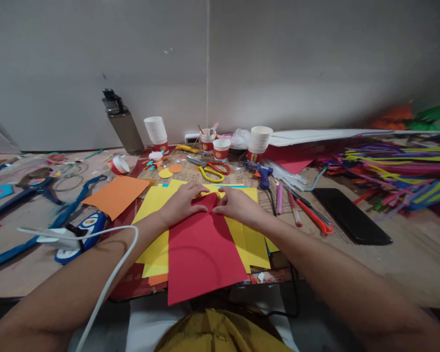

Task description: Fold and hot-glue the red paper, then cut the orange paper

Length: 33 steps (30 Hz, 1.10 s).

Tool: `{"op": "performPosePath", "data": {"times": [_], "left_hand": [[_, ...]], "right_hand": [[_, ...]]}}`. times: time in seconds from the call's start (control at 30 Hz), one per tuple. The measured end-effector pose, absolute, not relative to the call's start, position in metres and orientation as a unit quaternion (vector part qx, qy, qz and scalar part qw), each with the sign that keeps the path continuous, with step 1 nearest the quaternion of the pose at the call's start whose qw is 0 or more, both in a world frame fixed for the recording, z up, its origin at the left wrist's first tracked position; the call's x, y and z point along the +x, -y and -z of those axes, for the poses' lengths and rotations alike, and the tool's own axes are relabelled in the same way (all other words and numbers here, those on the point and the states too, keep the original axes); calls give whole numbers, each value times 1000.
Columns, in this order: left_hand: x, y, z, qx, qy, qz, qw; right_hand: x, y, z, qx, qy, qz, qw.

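A sheet of red paper [205, 254] lies in front of me over several yellow sheets [156, 215], its near end reaching past the table's front edge. My left hand [185, 203] is closed on its far left side, thumb on top of the sheet. On the far right side, my right hand [238, 205] pinches the same sheet between thumb and fingers. The paper bends up slightly between both thumbs; part of its far edge is hidden by my fingers. Just beyond my hands lie yellow-handled scissors [210, 174] and red-handled scissors [223, 167].
Stacked paper cups [260, 139], a bottle [124, 127] and a cup of tools [207, 139] stand along the wall. To the right are a glue gun [266, 177], a black phone [352, 215] and pipe cleaners [399, 171]. Orange paper [115, 195] and a power strip [82, 237] lie left.
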<state>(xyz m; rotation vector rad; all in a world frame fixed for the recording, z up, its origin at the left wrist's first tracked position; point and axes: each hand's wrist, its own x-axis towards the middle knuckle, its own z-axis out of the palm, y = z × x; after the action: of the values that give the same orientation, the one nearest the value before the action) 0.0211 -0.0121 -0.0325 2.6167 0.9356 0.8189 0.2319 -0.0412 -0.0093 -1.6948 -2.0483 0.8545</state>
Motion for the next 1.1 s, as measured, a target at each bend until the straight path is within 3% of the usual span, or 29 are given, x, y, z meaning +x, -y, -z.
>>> {"op": "performPosePath", "data": {"times": [0.17,0.37,0.57,0.73,0.93,1.1], "left_hand": [[24,16,33,906,-289,-300,73],[24,17,31,899,-298,-313,65],[12,7,25,819,-430,-358,128],[10,4,28,800,-474,-308,201],[14,8,29,842,-458,-252,133],[16,20,16,831,-473,-270,117]], "right_hand": [[232,38,10,-608,688,-361,164],[233,41,12,-568,738,-330,154],[250,38,6,-606,730,-263,176],[262,31,8,-631,678,-325,192],[263,25,10,-612,700,-307,202],[266,15,8,-599,680,-384,177]]}}
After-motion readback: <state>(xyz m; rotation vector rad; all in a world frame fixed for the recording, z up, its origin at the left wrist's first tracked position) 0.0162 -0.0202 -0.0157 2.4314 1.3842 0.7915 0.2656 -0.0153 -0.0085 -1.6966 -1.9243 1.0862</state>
